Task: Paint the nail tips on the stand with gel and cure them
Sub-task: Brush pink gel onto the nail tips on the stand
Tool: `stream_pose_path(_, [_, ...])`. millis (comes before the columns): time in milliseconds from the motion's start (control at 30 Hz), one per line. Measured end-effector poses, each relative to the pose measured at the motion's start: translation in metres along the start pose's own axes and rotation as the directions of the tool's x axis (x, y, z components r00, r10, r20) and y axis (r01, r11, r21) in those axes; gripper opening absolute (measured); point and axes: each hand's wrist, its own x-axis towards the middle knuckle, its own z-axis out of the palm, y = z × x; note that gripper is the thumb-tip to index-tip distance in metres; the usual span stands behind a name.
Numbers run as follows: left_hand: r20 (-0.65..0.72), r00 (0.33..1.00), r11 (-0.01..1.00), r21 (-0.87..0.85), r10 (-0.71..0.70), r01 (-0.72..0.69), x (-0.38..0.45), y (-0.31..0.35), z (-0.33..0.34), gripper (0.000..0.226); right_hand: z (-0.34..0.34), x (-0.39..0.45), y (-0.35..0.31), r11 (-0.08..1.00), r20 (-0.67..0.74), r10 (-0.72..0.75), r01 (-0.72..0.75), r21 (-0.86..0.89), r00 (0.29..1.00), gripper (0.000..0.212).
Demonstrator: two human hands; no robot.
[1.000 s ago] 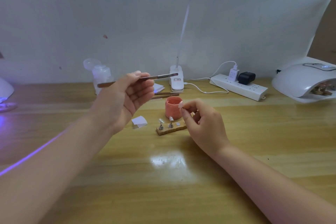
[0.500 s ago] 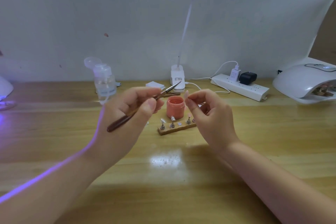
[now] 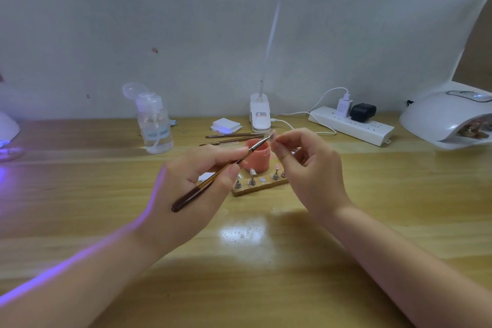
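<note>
Nail tip (image 3: pixel 273 138) | pinched: right hand (image 3: pixel 308 168) | brush (image 3: pixel 221 172) touching: left hand (image 3: pixel 197 186)

Wooden stand (image 3: pixel 259 187) lies flat on the table, holding upright nail tips (image 3: pixel 252 172); the open coral gel jar (image 3: pixel 257 158) stands just behind it

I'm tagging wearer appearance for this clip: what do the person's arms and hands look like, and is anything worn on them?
Both forearms are bare, with no sleeves in view. The left hand and right hand show no gloves, rings, watch or bracelets. A violet streak of light runs along the outer edge of the left forearm.
</note>
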Motion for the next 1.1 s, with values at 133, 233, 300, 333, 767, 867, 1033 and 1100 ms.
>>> stream_pose_path(133, [-0.006, 1.000, 1.000, -0.004, -0.025, 0.025, -0.001, -0.001, -0.004, 0.024, -0.001, 0.001, 0.000, 1.000, -0.007, 0.009, -0.009, 0.012, 1.000, 0.004])
stream_pose_path(233, [-0.032, 0.999, 0.999, -0.017, -0.041, 0.040, -0.001, -0.001, -0.004, 0.021, -0.001, 0.001, 0.000, 1.000, 0.000, 0.008, -0.008, 0.004, 1.000, 0.005])
stream_pose_path(300, [-0.022, 0.999, 0.999, 0.007, -0.037, 0.037, 0.000, -0.001, -0.002, 0.022, 0.000, 0.000, 0.000, 1.000, 0.007, -0.002, 0.002, -0.004, 1.000, 0.005])
stream_pose_path(333, [-0.008, 0.999, 0.999, 0.025, -0.031, 0.031, 0.000, -0.001, -0.002, 0.025, 0.000, 0.000, 0.000, 1.000, 0.009, -0.006, 0.007, -0.004, 1.000, 0.005])
stream_pose_path(767, [-0.216, 0.954, 0.978, -0.033, -0.209, 0.207, 0.023, -0.014, -0.009, 0.024, 0.001, -0.003, 0.013, 0.996, 0.025, 0.013, -0.011, -0.084, 1.000, 0.003])
stream_pose_path(867, [-0.227, 0.932, 0.955, 0.033, -0.281, 0.296, 0.044, -0.025, -0.010, 0.013, 0.002, -0.008, 0.018, 0.984, 0.061, -0.049, 0.059, -0.169, 0.997, 0.001])
stream_pose_path(1033, [-0.095, 0.948, 0.903, 0.288, -0.303, 0.318, 0.089, -0.033, 0.001, 0.021, 0.005, -0.010, 0.020, 0.973, 0.055, -0.099, 0.108, -0.202, 0.994, 0.002])
stream_pose_path(1100, [-0.003, 0.942, 0.855, 0.418, -0.336, 0.306, 0.106, -0.034, 0.008, 0.025, 0.006, -0.010, 0.020, 0.972, 0.057, -0.109, 0.118, -0.202, 0.992, 0.003])
